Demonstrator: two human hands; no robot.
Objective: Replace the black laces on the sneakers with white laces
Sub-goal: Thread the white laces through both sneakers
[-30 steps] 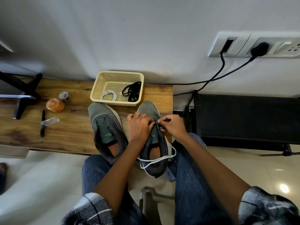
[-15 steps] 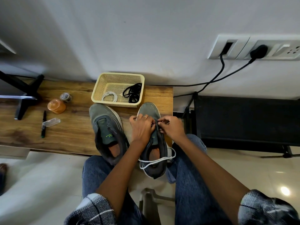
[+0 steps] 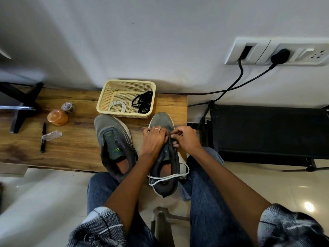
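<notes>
Two grey sneakers stand toe-away on the wooden table. The left sneaker (image 3: 114, 145) has no lace. On the right sneaker (image 3: 164, 157) my left hand (image 3: 154, 139) grips the eyelet flap near the toe. My right hand (image 3: 187, 138) pinches something small at the same eyelets, likely the end of the white lace (image 3: 167, 176), whose loose loops hang across the shoe's opening near the heel. In the yellow basket (image 3: 106, 97) lie a coiled white lace (image 3: 117, 106) and a bundle of black laces (image 3: 143, 103).
On the table's left part are an orange lidded jar (image 3: 57, 117), a tape roll (image 3: 68, 106), a black pen (image 3: 43, 137) and a clear cap (image 3: 51, 135). A black stand (image 3: 19, 106) sits far left. Black cables (image 3: 240, 82) run from wall sockets to a dark shelf (image 3: 267, 132) on the right.
Both hands have stayed at the right sneaker's front eyelets, fingers shifting slightly as they work the lace. The loose white loops near the heel have barely moved.
</notes>
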